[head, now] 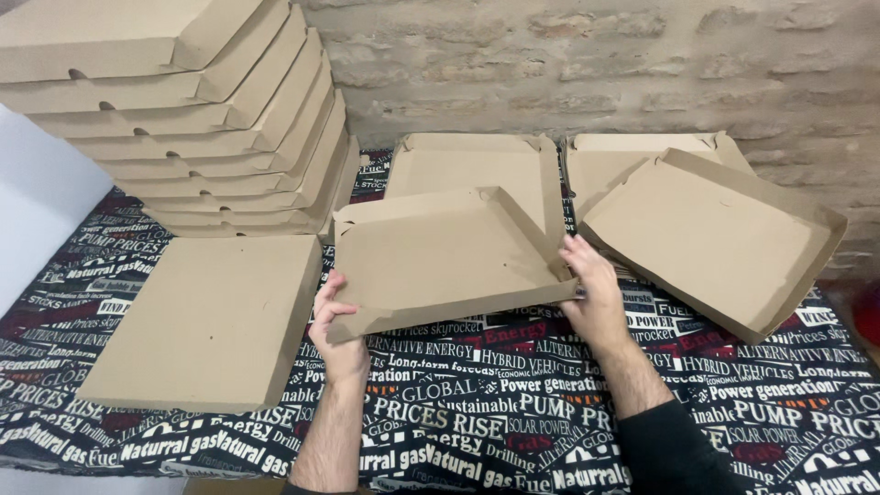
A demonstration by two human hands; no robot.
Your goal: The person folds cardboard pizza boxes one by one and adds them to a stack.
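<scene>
Nearest, two bare forearms reach up from the bottom edge over a black tablecloth printed with white and red lettering [495,431]. The left hand [337,332] grips the near left corner of an open, flat brown cardboard pizza box [440,252], thumb on top and fingers curled beneath the edge. The right hand [594,291] is clamped on the box's near right corner, fingers wrapped over the raised side wall. The box is held slightly above the cloth, tilted with its far side higher, in the middle of the table.

Just left of it, a closed brown cardboard box [206,321] lies flat on the cloth, near the left hand but apart from it. To the right, another open brown cardboard tray [710,243] rests tilted, its near corner close to the right hand.

Farther back, two unfolded brown cardboard box halves [458,165] lean side by side against a pale brick wall [596,64]. At the far left, a tall stack of closed brown cardboard boxes [183,110] rises beside the wall.
</scene>
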